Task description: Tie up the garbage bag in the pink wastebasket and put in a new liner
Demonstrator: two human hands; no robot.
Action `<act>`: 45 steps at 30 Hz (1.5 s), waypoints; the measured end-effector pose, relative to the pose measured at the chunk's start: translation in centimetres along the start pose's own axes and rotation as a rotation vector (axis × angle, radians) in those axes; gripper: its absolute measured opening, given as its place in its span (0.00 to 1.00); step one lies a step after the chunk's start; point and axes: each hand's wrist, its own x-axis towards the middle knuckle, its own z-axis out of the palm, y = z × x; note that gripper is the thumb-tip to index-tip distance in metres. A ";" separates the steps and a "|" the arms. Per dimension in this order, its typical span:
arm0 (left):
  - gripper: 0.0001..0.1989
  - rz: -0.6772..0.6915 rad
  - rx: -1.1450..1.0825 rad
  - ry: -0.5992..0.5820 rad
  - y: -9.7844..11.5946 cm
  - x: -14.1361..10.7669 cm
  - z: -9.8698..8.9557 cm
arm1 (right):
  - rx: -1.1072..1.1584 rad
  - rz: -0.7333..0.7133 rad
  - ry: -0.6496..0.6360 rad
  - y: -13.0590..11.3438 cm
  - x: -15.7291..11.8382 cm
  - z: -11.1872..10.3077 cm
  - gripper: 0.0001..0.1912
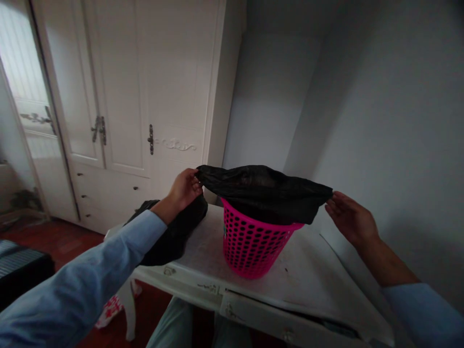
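Observation:
A black trash bag (264,186) is stretched wide across the top of a pink perforated basket (250,246). My left hand (185,189) pinches the bag's left corner, and my right hand (353,217) pinches its right corner. The bag's edge is pulled out well past the rim on both sides. Its lower part hangs into the basket, where dark plastic shows behind the holes. Upright on the white table, the basket stands between my two arms. Partly hidden behind my left forearm lies more black plastic (177,239).
The white table (300,290) has drawers along its front, one slightly ajar. A white wardrobe (174,87) stands behind on the left, and a grey wall (391,121) is close on the right. A dark striped object (21,266) sits at the lower left, above the red floor.

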 end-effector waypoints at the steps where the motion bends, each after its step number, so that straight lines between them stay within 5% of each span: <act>1: 0.05 -0.039 -0.060 -0.032 0.5 -0.3 0.1 | 0.013 -0.030 -0.050 -0.2 -0.5 -0.1 0.11; 6: 0.07 -0.088 -0.183 -0.148 1.7 -1.7 0.7 | 0.009 0.034 -0.260 -0.2 -3.3 1.3 0.23; 10: 0.13 -0.075 0.036 -0.218 1.5 -1.3 0.6 | -0.047 0.113 -0.220 0.4 -3.4 2.6 0.22; 14: 0.12 -0.040 0.266 -0.060 1.6 -0.3 -0.5 | -0.128 0.007 -0.153 0.6 -2.5 2.8 0.27; 19: 0.11 -0.078 0.150 0.064 2.1 -0.7 -2.4 | -0.071 -0.071 -0.061 1.1 -2.8 0.9 0.26; 22: 0.05 -0.091 0.053 -0.085 2.1 -2.1 -3.3 | -0.054 -0.070 -0.192 1.8 -3.9 -0.6 0.29; 26: 0.24 -0.143 0.055 -0.420 1.7 -3.5 -4.9 | -0.105 -0.069 -0.379 2.3 -4.5 -1.8 0.38; 29: 0.34 -0.137 0.188 -0.480 0.8 -3.4 -5.1 | -0.177 -0.028 -0.381 2.7 -3.8 -1.3 0.33; 31: 0.38 -0.076 0.271 -0.495 0.0 -3.0 -4.2 | -0.193 0.000 -0.363 2.9 -2.9 -0.2 0.28; 34: 0.30 0.015 0.280 -0.531 -1.3 -2.2 -1.7 | -0.154 0.020 -0.394 2.9 -1.7 1.9 0.25; 38: 0.20 0.058 0.167 -0.402 -2.5 -1.4 2.2 | -0.032 0.033 -0.387 2.3 -1.0 4.6 0.24; 45: 0.11 -0.145 -0.414 -0.302 -2.1 -0.3 7.0 | 0.228 -0.004 -0.362 1.7 0.0 6.5 0.19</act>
